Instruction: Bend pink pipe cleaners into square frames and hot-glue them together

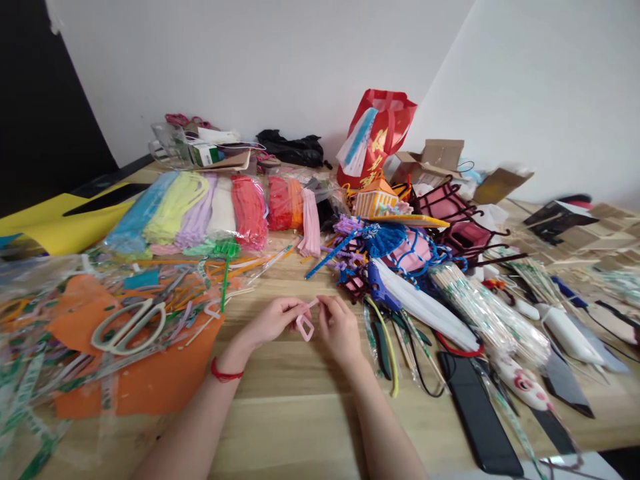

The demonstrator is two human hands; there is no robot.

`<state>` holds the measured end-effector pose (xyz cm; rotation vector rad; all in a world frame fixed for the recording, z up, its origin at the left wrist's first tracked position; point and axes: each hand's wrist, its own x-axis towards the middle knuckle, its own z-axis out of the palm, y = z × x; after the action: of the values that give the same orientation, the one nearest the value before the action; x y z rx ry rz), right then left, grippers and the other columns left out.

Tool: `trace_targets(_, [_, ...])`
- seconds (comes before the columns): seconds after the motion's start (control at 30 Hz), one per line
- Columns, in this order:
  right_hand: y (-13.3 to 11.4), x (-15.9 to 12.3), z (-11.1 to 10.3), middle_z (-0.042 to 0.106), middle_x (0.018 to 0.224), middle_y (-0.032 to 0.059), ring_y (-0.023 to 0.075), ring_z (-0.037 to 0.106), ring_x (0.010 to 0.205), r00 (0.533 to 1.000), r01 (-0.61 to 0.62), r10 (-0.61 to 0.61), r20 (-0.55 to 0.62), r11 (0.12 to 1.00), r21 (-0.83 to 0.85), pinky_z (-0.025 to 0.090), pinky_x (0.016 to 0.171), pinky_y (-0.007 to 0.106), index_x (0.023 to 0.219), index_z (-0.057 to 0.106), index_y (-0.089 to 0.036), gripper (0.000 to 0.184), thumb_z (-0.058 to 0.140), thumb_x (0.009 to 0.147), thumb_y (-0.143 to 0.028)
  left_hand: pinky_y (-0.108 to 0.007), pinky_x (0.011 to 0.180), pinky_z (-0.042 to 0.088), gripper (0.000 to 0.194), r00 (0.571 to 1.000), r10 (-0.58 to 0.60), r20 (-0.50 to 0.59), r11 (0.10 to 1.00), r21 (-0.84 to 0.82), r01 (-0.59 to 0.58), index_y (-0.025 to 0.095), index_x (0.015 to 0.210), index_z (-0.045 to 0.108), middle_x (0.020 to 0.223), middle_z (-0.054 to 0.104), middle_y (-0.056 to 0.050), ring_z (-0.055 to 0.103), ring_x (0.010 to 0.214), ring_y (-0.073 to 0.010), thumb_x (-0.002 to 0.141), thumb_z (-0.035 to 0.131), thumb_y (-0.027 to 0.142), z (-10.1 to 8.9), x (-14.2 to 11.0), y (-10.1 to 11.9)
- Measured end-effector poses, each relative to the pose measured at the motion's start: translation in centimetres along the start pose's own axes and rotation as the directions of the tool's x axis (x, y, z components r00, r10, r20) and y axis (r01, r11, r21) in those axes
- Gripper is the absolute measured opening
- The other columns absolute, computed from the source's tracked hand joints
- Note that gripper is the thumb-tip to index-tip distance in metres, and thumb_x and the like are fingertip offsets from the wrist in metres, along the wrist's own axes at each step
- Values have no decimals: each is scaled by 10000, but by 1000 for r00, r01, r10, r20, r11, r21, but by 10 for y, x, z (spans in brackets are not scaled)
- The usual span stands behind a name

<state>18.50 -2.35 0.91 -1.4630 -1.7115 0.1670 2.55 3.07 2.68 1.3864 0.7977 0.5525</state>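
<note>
Over the middle of the wooden table, my left hand (281,321) pinches a pale pink pipe cleaner (306,331) that is bent into a small angular loop. My right hand (340,325) has its thumb and finger closed on the straight end of the same pipe cleaner, just right of the loop. The two hands are a short gap apart, and a red cord circles the left wrist. Behind them lies a bundle of light pink pipe cleaners (311,223).
White-handled scissors (131,327) rest on orange sheets (145,380) among scraps at left. Bagged colored pipe cleaners (200,213) line the back. At right are a glue gun (384,285), skewer packs (475,307), pliers (381,347) and a black phone (477,413). A red bag (383,140) stands behind.
</note>
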Motion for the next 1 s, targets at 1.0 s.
trace_targets(1.0, [-4, 0, 2, 668, 929, 87, 177, 636, 826, 1000, -1, 3, -18, 992, 125, 523, 736, 281, 1038, 673, -199, 296, 455, 859, -106, -193, 456, 241, 444, 998, -58, 29, 990, -130, 62, 129, 764, 596, 567, 417, 48, 343, 509, -71, 742, 588, 573, -1, 1, -5])
